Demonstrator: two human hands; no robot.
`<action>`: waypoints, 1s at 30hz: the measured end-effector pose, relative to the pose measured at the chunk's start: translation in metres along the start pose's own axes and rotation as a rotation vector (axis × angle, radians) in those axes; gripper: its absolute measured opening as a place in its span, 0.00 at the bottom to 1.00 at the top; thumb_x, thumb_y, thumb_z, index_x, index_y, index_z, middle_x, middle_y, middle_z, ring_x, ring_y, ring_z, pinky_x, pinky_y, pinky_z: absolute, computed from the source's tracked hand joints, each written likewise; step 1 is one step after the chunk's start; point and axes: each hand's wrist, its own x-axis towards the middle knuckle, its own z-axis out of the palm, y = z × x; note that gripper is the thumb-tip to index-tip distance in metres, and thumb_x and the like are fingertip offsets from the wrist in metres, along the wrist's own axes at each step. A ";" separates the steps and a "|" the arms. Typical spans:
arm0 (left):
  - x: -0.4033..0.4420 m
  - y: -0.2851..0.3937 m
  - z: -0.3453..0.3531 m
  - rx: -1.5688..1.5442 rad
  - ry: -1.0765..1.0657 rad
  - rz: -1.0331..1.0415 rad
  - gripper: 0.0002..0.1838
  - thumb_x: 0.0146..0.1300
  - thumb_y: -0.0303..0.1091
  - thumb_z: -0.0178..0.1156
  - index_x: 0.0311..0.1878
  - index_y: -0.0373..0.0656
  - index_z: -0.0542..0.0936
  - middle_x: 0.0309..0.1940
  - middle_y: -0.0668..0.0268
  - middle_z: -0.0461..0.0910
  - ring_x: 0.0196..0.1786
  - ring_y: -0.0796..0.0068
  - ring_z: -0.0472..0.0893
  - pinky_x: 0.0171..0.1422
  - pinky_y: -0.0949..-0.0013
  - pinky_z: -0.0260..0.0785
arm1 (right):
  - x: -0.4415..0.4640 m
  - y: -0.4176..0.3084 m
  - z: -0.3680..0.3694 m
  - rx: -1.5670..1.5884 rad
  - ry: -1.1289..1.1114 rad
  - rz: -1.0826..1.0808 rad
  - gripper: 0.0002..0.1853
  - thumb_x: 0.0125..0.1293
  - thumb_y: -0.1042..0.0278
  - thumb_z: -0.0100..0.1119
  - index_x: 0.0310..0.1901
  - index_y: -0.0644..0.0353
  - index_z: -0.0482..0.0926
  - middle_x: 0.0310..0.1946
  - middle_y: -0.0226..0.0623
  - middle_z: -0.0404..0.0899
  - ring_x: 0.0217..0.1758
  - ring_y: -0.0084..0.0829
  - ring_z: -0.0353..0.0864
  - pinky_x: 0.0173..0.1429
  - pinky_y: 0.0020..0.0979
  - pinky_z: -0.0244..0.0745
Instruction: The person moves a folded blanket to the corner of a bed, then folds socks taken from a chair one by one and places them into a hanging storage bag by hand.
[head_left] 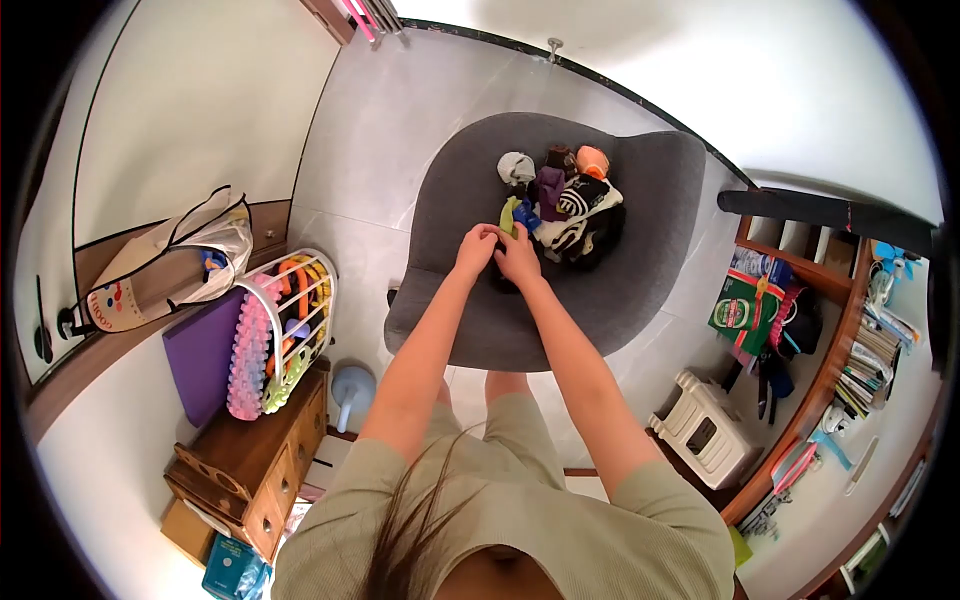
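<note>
Over the front part of a grey upholstered chair (450, 190), my left hand (478, 246) and my right hand (518, 255) meet with fingers closed. Between their fingertips is a yellow-green sock (508, 214), pinched by both; its lower part is hidden by my fingers. Just beyond lies a pile of socks, some rolled up: a grey one (516, 168), an orange one (592, 162), a purple one (550, 190), a blue one (526, 214) and a black-and-white striped one (583, 196). Black and white pieces (572, 236) lie loosely heaped right of my hands.
Left of the chair, a white rack (315, 300) holds foam rollers and rings above a wooden drawer cabinet (270, 470). A clear tote bag (180, 265) hangs there. At right stand a beige plastic case (706, 428), a green bag (745, 310) and a wooden shelf (815, 400).
</note>
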 end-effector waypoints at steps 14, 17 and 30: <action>-0.014 0.020 0.017 -0.525 -0.056 -0.350 0.23 0.58 0.41 0.49 0.55 0.44 0.59 0.44 0.62 0.70 0.44 0.67 0.73 0.45 0.66 0.68 | -0.026 0.000 -0.039 1.376 0.003 0.305 0.10 0.52 0.73 0.57 0.38 0.62 0.75 0.35 0.31 0.76 0.34 0.20 0.75 0.37 0.20 0.70; -0.019 0.023 0.007 -0.597 -0.116 -0.243 0.24 0.53 0.36 0.57 0.52 0.41 0.63 0.44 0.63 0.70 0.44 0.71 0.73 0.43 0.68 0.68 | -0.035 -0.011 -0.042 1.427 -0.011 0.347 0.11 0.53 0.72 0.57 0.39 0.59 0.73 0.33 0.29 0.75 0.34 0.19 0.75 0.37 0.19 0.71; -0.058 0.066 -0.064 -0.652 -0.106 -0.079 0.17 0.52 0.27 0.56 0.47 0.40 0.68 0.40 0.64 0.73 0.42 0.73 0.75 0.43 0.70 0.68 | -0.033 -0.062 -0.026 1.475 -0.182 0.054 0.08 0.49 0.78 0.46 0.33 0.57 0.70 0.26 0.22 0.67 0.29 0.14 0.66 0.32 0.15 0.60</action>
